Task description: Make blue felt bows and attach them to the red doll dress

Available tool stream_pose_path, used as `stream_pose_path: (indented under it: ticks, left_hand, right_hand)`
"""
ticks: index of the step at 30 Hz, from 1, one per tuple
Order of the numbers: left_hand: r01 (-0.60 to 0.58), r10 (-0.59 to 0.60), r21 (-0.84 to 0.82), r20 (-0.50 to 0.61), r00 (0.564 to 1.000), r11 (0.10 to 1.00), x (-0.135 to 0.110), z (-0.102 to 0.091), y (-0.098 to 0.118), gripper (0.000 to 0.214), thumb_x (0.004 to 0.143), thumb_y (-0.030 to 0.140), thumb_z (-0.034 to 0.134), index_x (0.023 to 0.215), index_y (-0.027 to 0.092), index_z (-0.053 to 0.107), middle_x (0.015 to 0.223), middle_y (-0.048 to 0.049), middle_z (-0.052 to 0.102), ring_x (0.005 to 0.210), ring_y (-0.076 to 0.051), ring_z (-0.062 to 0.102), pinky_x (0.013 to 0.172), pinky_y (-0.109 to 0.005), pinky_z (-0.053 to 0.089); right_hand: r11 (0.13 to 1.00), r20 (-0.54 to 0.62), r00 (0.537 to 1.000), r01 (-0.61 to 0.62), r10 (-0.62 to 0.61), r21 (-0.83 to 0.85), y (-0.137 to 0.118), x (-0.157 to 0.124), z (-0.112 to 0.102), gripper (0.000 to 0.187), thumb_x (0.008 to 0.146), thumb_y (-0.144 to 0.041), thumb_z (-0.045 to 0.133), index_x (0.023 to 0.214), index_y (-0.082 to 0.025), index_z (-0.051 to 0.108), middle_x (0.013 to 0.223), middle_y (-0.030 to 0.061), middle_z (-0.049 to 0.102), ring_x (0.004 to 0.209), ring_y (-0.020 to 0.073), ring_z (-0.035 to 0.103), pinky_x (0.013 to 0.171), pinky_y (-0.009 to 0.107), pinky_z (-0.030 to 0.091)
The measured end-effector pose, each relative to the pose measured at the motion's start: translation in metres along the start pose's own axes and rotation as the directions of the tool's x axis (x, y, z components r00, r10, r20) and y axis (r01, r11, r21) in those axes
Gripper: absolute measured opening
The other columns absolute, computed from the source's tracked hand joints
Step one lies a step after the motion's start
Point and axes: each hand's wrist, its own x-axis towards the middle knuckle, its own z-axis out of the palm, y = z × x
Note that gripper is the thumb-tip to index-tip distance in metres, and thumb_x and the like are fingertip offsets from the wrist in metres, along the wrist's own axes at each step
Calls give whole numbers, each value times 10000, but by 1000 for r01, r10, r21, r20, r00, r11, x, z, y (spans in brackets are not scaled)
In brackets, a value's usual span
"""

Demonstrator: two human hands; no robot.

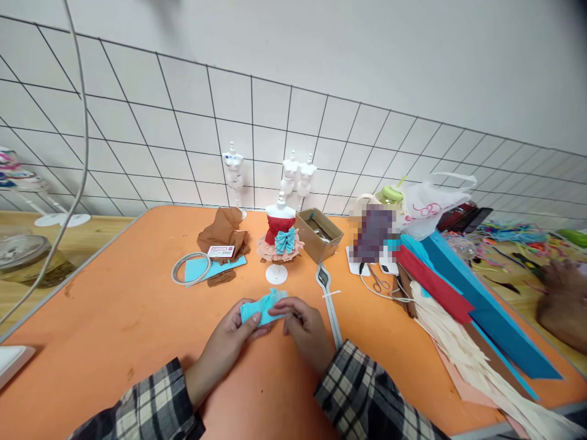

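Note:
My left hand (229, 342) and my right hand (305, 327) both pinch a small piece of light blue crepe paper (262, 307) just above the orange table (114, 318). The left thumb and fingers close on its left end, the right fingers on its right end. Straight beyond it stands a small white mannequin (279, 244) on a round base, dressed in a red top, a peach ruffled skirt and a blue bow.
Brown crepe paper (224, 235), a blue sheet and a roll of tape lie back left. An open cardboard box (318, 234), a grey tool (328, 293), scissors (376, 281) and red, blue and cream paper sheets (458, 299) lie right. Another person's hand (562, 299) rests far right.

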Motion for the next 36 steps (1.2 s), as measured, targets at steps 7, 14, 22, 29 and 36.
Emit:
stream_pose_path:
  ticks: [7,14,22,29,36]
  left_hand:
    - [-6,6,32,21,1000,999,-1,1,3,352,731,380,768,770,189,475,721,32,590,736,-145,574,714,-259,481]
    - [-154,139,307,70,988,939,1,-5,0,380,741,391,751,980,206,521,925,-24,637,871,-199,600,736,-277,471]
    - [-113,67,469,113,991,876,-1,-2,2,286,818,420,650,985,188,637,944,-50,664,852,-209,585,757,-293,455]
    - [-87,64,444,68,996,892,0,-4,7,227,788,399,608,809,174,580,712,12,552,673,-155,484,620,-250,386]
    - [-53,20,577,64,998,815,-2,0,15,327,728,480,653,701,181,523,623,41,462,576,-124,400,548,-231,337]
  right_hand:
    - [992,-63,991,-120,117,-36,1,6,-3,382,802,-347,628,1133,-156,615,601,-70,354,543,100,355,524,238,303]
    - [987,51,998,-28,36,-160,-2,1,2,147,793,-279,629,712,-158,615,599,-52,397,560,93,370,528,235,278]
    - [969,111,991,100,-76,-225,-3,1,1,184,856,-280,590,761,-170,703,639,-12,524,624,119,487,581,242,343]
    - [960,56,995,96,-84,-263,-2,5,-12,171,827,-259,596,754,-156,711,632,-6,525,599,118,478,558,237,337]
    - [964,119,991,87,-58,-253,-6,3,-14,157,811,-260,600,742,-152,691,630,-11,524,583,107,446,556,234,320]
